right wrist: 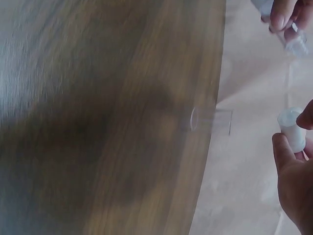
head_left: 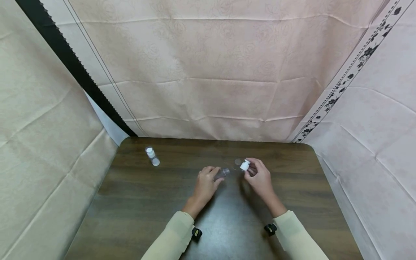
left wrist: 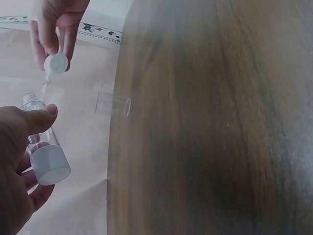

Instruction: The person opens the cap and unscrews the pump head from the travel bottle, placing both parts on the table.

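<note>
My left hand [head_left: 204, 182] grips a small clear bottle [left wrist: 50, 165] with a white base, tilted so its open threaded neck points right. My right hand [head_left: 260, 178] pinches a white pump head [head_left: 245, 165] by its sides, a short gap to the right of the bottle's neck. In the right wrist view the pump head [right wrist: 292, 131] shows as a white collar between thumb and fingers. Beyond both hands, a clear hollow cap [left wrist: 112, 104] stands on the table, touched by neither hand. Whether the bottle holds liquid I cannot tell.
Toward the table's far left stands a second clear bottle [head_left: 152, 156] with a white top and base. The brown wooden table [head_left: 136, 209] ends at a far edge against pale hanging cloth [head_left: 208, 101]. Cloth also hangs on the left and right sides.
</note>
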`<state>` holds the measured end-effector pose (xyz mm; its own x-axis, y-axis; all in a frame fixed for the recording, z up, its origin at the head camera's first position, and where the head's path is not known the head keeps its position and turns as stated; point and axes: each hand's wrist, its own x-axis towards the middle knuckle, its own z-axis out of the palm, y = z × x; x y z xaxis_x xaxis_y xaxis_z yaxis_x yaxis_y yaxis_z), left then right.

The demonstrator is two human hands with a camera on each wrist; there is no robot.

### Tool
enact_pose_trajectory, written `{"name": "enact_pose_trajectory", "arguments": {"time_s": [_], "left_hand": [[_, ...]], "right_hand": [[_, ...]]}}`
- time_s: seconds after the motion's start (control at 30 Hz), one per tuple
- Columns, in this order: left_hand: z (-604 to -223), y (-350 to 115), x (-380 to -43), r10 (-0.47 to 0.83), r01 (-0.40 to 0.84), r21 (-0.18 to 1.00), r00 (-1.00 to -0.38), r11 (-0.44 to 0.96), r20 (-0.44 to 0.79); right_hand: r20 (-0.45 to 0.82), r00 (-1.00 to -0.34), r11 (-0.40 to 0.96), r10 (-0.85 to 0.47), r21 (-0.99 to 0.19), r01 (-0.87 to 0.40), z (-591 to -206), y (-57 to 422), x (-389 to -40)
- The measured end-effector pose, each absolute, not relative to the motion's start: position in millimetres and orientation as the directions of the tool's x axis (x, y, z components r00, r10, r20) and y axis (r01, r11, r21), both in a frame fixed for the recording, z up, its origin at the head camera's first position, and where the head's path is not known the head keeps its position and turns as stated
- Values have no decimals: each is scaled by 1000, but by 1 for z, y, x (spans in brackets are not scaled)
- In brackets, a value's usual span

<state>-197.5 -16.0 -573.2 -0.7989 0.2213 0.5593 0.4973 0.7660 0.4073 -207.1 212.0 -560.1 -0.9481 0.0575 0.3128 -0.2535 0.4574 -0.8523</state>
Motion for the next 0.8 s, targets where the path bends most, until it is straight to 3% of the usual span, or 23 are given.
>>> {"name": "enact_pose_trajectory", "arguments": {"time_s": [0.23, 0.8], "left_hand": [[-573, -23, -197, 228, 488, 409, -812, 771, 538], [-573, -32, -195, 198, 484, 459, -818, 745, 540]], "right_hand": [[286, -958, 531, 12, -814, -236, -562, 228, -219], [83, -990, 691, -115, -709, -140, -585, 255, -259]]}}
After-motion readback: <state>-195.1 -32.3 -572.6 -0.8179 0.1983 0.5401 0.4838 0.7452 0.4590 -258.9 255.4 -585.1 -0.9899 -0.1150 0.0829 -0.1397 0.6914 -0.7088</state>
